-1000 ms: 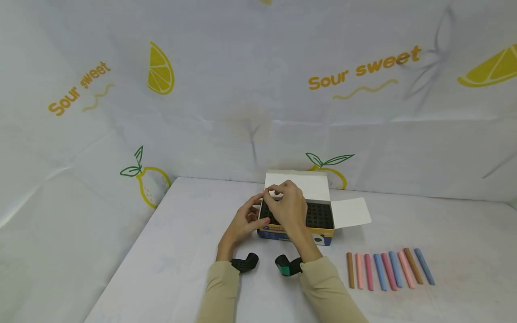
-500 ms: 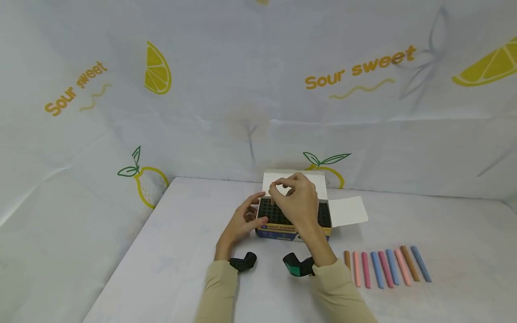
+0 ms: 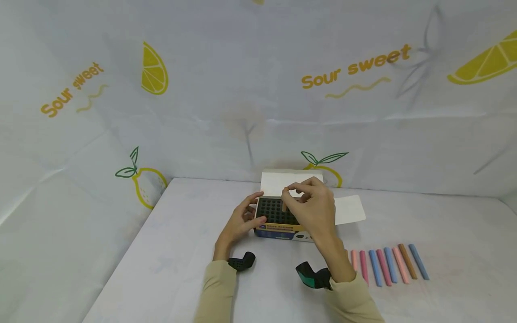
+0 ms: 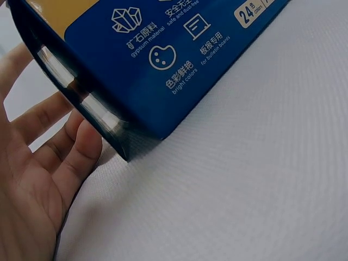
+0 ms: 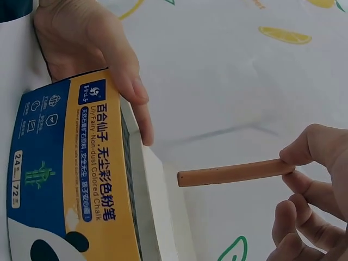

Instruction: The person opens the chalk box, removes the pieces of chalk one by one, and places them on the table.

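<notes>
An open chalk box (image 3: 278,226) with a black grid insert stands mid-table; its blue and yellow side (image 5: 81,174) shows in the right wrist view. My right hand (image 3: 292,193) pinches an orange-brown chalk stick (image 3: 284,206) by one end, and the stick's (image 5: 234,173) free end points at the box's open top. My left hand (image 3: 254,213) rests against the box's left end, fingers (image 4: 81,147) touching the blue wall (image 4: 163,54), thumb at the front. A finger of the left hand (image 5: 103,49) lies along the top edge.
Several coloured chalk sticks (image 3: 383,264) lie side by side on the white table (image 3: 181,251), right of my right forearm. The box's white lid (image 3: 282,180) stands up at the back, and a side flap (image 3: 350,210) sticks out rightward. Lemon-print cloth walls surround the table.
My right hand has carried the chalk stick from the box's left rear corner rightward to over the middle of the grid. The left hand has stayed at the box's left end.
</notes>
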